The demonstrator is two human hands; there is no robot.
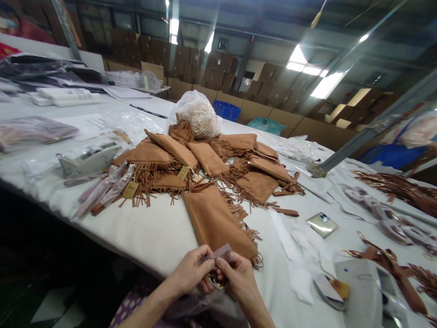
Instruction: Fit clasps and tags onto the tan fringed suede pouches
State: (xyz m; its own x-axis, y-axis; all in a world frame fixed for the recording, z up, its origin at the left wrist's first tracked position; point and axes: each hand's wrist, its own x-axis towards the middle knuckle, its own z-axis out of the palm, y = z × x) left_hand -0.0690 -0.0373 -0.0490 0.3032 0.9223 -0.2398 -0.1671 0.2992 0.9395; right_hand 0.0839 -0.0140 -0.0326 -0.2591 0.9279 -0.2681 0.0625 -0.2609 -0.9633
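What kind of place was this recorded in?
Probably a workshop or packing area in a bag factory: many fringed brown bags lie on a long white-covered table, with stacked cardboard boxes behind under a high roof.

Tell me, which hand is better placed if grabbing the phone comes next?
Probably the right hand: the phone lies out on that side, and the left hand is farther off. Both, though, seem to be holding a small purplish strip.

- We see tan-brown fringed pouches (220,222).
- Our desk (160,232) is white.
- Our purple garment (129,304) has pale polka dots.
- Our hang tags (130,189) look gold.
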